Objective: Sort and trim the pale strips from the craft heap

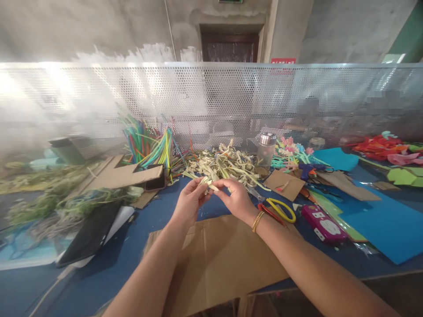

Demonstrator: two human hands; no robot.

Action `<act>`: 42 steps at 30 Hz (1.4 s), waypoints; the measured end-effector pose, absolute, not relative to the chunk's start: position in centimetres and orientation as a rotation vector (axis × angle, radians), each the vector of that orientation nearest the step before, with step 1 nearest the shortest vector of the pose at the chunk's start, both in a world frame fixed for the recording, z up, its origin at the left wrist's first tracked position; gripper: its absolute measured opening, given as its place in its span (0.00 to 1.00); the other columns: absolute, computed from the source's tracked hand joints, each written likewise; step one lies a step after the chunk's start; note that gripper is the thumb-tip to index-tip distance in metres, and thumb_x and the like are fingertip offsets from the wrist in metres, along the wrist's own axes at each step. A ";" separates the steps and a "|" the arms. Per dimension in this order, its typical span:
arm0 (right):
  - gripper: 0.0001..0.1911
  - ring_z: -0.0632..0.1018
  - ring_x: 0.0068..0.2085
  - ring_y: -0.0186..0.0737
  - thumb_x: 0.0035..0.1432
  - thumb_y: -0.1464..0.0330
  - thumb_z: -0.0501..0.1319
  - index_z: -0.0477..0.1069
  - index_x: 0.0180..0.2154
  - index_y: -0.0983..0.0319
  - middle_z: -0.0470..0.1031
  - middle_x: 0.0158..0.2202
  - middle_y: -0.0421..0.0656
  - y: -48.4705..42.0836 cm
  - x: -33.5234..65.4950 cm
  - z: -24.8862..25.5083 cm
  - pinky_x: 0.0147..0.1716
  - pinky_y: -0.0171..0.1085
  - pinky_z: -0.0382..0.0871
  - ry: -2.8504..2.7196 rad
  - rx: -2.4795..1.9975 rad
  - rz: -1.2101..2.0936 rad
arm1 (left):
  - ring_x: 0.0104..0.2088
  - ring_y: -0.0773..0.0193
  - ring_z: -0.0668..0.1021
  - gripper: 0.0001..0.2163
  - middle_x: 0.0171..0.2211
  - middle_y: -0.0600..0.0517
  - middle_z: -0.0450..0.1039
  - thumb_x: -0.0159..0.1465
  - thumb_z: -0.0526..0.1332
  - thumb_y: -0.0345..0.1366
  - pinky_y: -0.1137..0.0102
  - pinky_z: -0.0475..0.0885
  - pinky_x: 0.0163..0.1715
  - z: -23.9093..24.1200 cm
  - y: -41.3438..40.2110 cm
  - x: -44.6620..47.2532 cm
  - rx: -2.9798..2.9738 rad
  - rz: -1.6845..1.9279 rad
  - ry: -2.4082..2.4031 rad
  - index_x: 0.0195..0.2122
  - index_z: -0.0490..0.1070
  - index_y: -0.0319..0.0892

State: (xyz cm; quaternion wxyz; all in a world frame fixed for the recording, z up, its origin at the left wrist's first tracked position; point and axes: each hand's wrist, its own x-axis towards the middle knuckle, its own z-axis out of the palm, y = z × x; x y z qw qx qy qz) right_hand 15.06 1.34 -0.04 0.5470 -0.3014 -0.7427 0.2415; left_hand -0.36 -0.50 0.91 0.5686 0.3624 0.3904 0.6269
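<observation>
Together, the left hand [193, 198] and right hand [235, 198] pinched a pale green strip [209, 183], near the heap of similar strips [228, 162] on the blue tabletop [132, 248], beyond a flat cardboard sheet [228, 259].

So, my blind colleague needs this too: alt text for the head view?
Left hand and right hand pinch a pale strip over a blue table. A cardboard sheet lies nearer; beyond, a strip heap sits between coloured stems and a bottle.
</observation>
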 end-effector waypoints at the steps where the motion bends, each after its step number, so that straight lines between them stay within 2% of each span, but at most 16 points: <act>1: 0.08 0.77 0.38 0.39 0.55 0.69 0.64 0.76 0.39 0.58 0.79 0.36 0.43 1.3 15.1 -0.2 0.43 0.40 0.69 -1.774 -0.721 0.482 | 0.26 0.72 0.76 0.18 0.29 0.55 0.74 0.47 0.73 0.37 0.76 0.72 0.31 1.0 -0.6 -0.2 0.853 1.473 0.910 0.38 0.72 0.41; 5: 0.04 0.78 0.37 0.39 0.58 0.66 0.64 0.77 0.36 0.57 0.79 0.34 0.42 1.3 15.0 -0.4 0.40 0.39 0.70 -1.738 -0.709 0.316 | 0.25 0.72 0.75 0.18 0.27 0.56 0.73 0.48 0.72 0.37 0.78 0.70 0.26 1.0 -0.7 0.2 0.896 1.476 0.910 0.37 0.70 0.41; 8: 0.04 0.77 0.37 0.38 0.60 0.67 0.62 0.77 0.35 0.57 0.78 0.34 0.43 1.1 15.2 0.0 0.39 0.38 0.69 -1.746 -0.698 0.169 | 0.23 0.72 0.75 0.18 0.24 0.57 0.72 0.47 0.72 0.38 0.78 0.69 0.24 0.9 -0.8 0.4 0.907 1.490 0.929 0.37 0.68 0.42; 13: 0.07 0.76 0.38 0.39 0.61 0.70 0.60 0.77 0.36 0.55 0.79 0.35 0.41 0.7 15.4 0.7 0.43 0.42 0.65 -1.952 -0.667 -0.144 | 0.22 0.73 0.73 0.19 0.22 0.58 0.71 0.47 0.72 0.39 0.79 0.67 0.24 1.0 -0.9 0.6 0.901 1.504 0.960 0.37 0.67 0.42; 16: 0.08 0.77 0.40 0.39 0.62 0.70 0.58 0.76 0.38 0.55 0.80 0.38 0.40 0.8 15.1 0.6 0.43 0.40 0.66 -1.990 -0.644 -0.042 | 0.21 0.73 0.73 0.19 0.21 0.59 0.70 0.47 0.72 0.40 0.78 0.66 0.24 1.0 -0.8 0.7 0.987 1.508 1.015 0.36 0.67 0.41; 19: 0.06 0.78 0.39 0.38 0.61 0.67 0.60 0.75 0.40 0.57 0.80 0.36 0.41 0.9 14.8 0.3 0.41 0.37 0.69 -1.838 -0.723 0.226 | 0.21 0.71 0.73 0.19 0.22 0.58 0.71 0.47 0.72 0.40 0.78 0.64 0.22 0.9 -0.8 0.6 1.119 1.508 1.084 0.36 0.67 0.41; 22: 0.04 0.78 0.33 0.36 0.57 0.66 0.63 0.75 0.35 0.59 0.79 0.31 0.40 1.1 14.6 0.2 0.35 0.35 0.70 -1.682 -0.815 0.463 | 0.22 0.70 0.74 0.18 0.22 0.58 0.71 0.49 0.70 0.41 0.77 0.64 0.22 0.8 -0.8 0.6 1.219 1.481 1.107 0.36 0.66 0.42; 25: 0.05 0.76 0.30 0.35 0.58 0.66 0.62 0.75 0.31 0.59 0.78 0.29 0.39 1.2 14.6 0.2 0.32 0.34 0.69 -1.660 -0.856 0.575 | 0.21 0.69 0.74 0.17 0.20 0.59 0.70 0.50 0.70 0.41 0.76 0.63 0.22 0.8 -0.9 0.7 1.266 1.454 1.110 0.36 0.65 0.43; 33: 0.08 0.73 0.32 0.37 0.58 0.66 0.62 0.74 0.28 0.60 0.74 0.28 0.41 1.1 14.5 -0.1 0.35 0.37 0.67 -1.756 -0.913 0.406 | 0.20 0.69 0.72 0.17 0.18 0.59 0.68 0.49 0.70 0.43 0.77 0.61 0.20 0.5 -0.7 0.7 1.221 1.440 1.091 0.33 0.65 0.43; 38: 0.05 0.77 0.37 0.38 0.59 0.72 0.60 0.75 0.36 0.59 0.78 0.34 0.42 0.7 14.2 -0.3 0.41 0.38 0.69 -1.826 -0.783 0.365 | 0.19 0.71 0.72 0.18 0.19 0.59 0.69 0.47 0.71 0.42 0.79 0.61 0.19 0.4 -0.3 0.4 1.035 1.502 1.069 0.34 0.65 0.44; 42: 0.06 0.78 0.40 0.38 0.58 0.71 0.62 0.76 0.38 0.57 0.80 0.37 0.42 0.6 14.2 -0.3 0.44 0.38 0.69 -1.849 -0.730 0.321 | 0.18 0.73 0.70 0.18 0.19 0.59 0.68 0.47 0.71 0.40 0.80 0.60 0.18 0.5 -0.3 0.4 0.909 1.491 0.983 0.34 0.64 0.43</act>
